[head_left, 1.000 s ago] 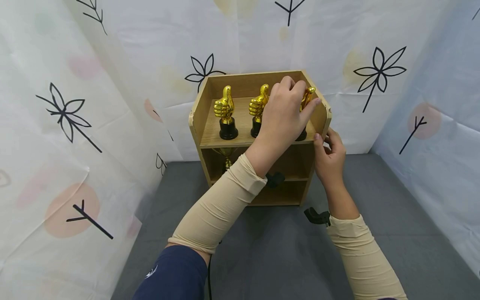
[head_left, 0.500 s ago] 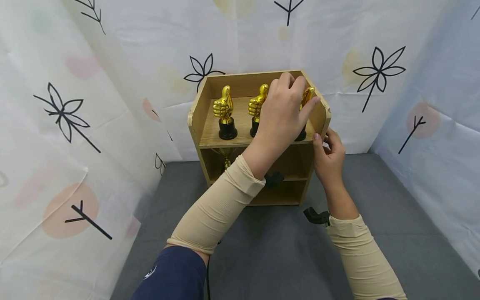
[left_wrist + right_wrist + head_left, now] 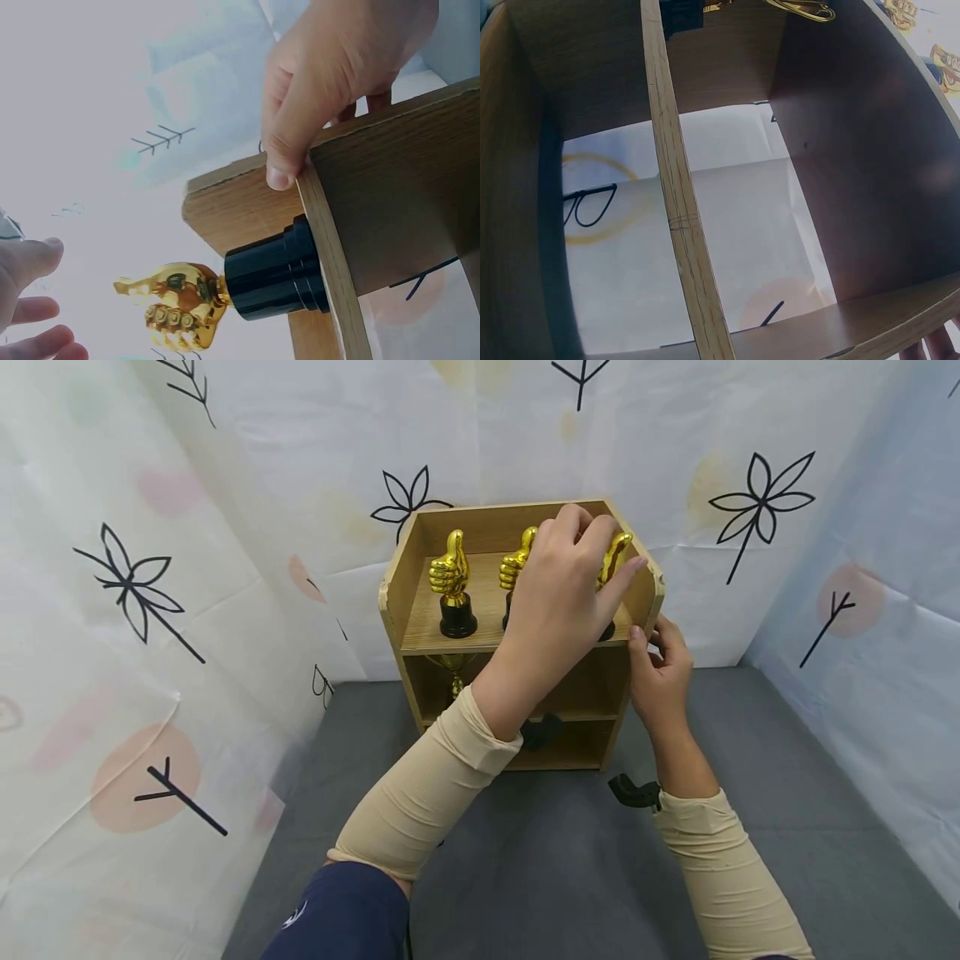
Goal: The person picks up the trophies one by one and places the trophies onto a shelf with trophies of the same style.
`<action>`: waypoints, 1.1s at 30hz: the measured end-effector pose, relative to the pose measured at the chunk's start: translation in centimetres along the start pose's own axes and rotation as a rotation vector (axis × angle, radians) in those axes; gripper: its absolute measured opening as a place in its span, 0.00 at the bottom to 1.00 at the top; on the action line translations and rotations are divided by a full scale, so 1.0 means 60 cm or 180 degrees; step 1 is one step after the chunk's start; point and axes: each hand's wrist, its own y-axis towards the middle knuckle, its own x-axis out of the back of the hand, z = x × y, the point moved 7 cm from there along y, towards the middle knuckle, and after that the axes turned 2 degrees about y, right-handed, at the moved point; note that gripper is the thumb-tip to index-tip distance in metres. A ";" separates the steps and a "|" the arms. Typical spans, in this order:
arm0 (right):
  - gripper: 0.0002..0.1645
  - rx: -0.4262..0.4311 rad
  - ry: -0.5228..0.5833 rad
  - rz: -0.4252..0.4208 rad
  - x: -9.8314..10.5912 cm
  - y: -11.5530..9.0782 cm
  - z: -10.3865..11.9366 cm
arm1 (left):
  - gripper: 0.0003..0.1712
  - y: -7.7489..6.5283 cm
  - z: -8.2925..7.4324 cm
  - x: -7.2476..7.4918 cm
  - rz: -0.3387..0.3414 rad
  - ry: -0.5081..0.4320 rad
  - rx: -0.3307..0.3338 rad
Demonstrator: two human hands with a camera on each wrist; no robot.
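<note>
Three gold thumbs-up trophies stand upright on black bases on the top board of a small wooden shelf [image 3: 517,647]: a left one [image 3: 450,581], a middle one [image 3: 514,564] partly behind my left hand [image 3: 558,585], and a right one [image 3: 187,300]. In the left wrist view, my left hand's thumb and fingers are spread and apart from the right trophy, facing its gold top. My right hand [image 3: 660,677] grips the shelf's right side panel, its thumb on the front edge by the top board and its fingers on the outer side.
A gold cup trophy [image 3: 452,672] stands in the left of the middle compartment, partly hidden by my left forearm. The shelf stands on a grey tabletop [image 3: 555,860]. White patterned cloth [image 3: 262,485] surrounds it behind and at the sides.
My left hand and forearm have shifted very slightly to the right, covering more of the middle trophy's base. My right hand stays on the side panel. The trophies keep their places.
</note>
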 end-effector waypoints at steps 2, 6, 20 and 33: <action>0.25 -0.0011 -0.0006 0.0003 0.000 0.000 0.003 | 0.19 -0.005 -0.003 0.006 -0.0070 -0.0028 -0.0027; 0.26 -0.0004 0.0025 0.0009 0.000 -0.001 0.002 | 0.20 -0.017 -0.004 0.016 -0.0157 -0.0095 -0.0034; 0.24 0.0069 0.0028 -0.0012 0.007 0.012 -0.054 | 0.21 -0.082 0.027 0.047 -0.0273 -0.0223 0.0261; 0.24 0.0051 0.0056 -0.0022 0.007 0.011 -0.056 | 0.19 -0.140 0.068 0.063 -0.0356 -0.0329 0.0522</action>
